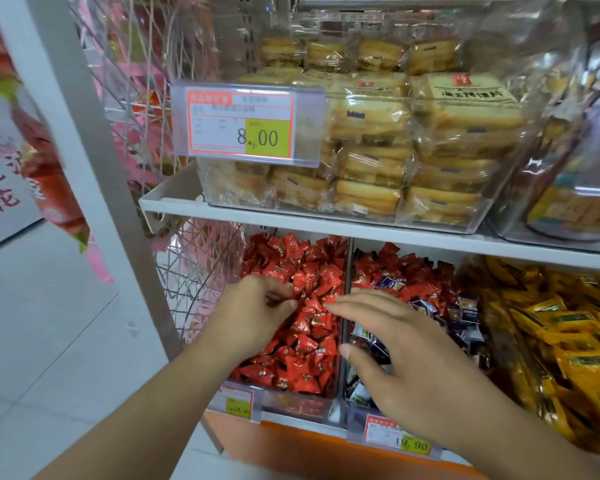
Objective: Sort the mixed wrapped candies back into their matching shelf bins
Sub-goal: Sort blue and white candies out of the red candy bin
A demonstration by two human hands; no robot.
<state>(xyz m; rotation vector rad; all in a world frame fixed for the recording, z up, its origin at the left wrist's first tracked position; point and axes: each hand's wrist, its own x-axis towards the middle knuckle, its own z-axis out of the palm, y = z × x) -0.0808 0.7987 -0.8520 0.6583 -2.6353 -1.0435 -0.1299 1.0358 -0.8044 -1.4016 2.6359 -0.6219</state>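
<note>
Right hand (413, 355) nearest, fingers straight and spread, flat over middle bin (342, 379), holding nothing visible. Beneath it dark blue candies (465, 308) mixed with red ones; these red strays (416, 271) pile toward back. Left hand (257, 313) over left bin (291, 407) of red candies (312, 323), fingers curled; pinching a wrapper or not, cannot tell. Yellow packets (551, 323) fill bin at right. Step, likely: mid-sort between red and blue bins. Next calls for picking out one stray, crossing divider. Bread packs (395, 133) on shelf above.
</note>
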